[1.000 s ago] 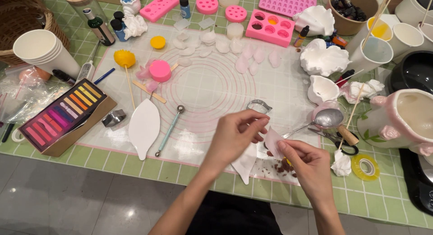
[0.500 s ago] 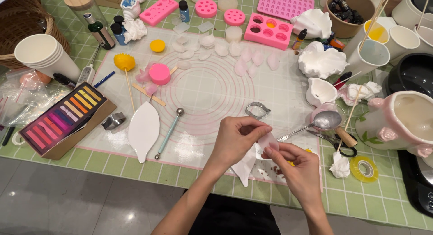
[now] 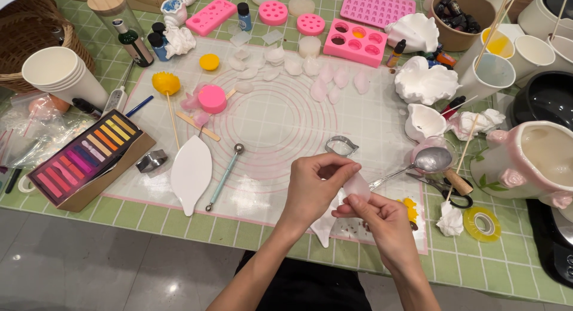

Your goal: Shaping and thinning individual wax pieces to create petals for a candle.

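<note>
Your left hand [image 3: 315, 190] and right hand [image 3: 382, 220] meet over the near edge of the baking mat [image 3: 280, 120], and between them they hold a small pale pink petal piece [image 3: 359, 185]. Your left thumb and forefinger pinch its upper edge, with the other fingers curled in; your right hand closes on it from below, fingertips pressed to its lower side. Under your hands a white leaf-shaped piece [image 3: 325, 226] lies on the mat, partly hidden. Just beyond your left fingertips sits a metal cutter [image 3: 341, 145]. To the right of your right hand lies a spoon [image 3: 425, 162] with scissors [image 3: 444, 188] beside it, and a roll of tape [image 3: 482, 223] further right on the counter [image 3: 489, 263]. Well to the left of your left hand lie a ball-tipped tool [image 3: 223, 177] and a larger white leaf shape [image 3: 191, 172].
</note>
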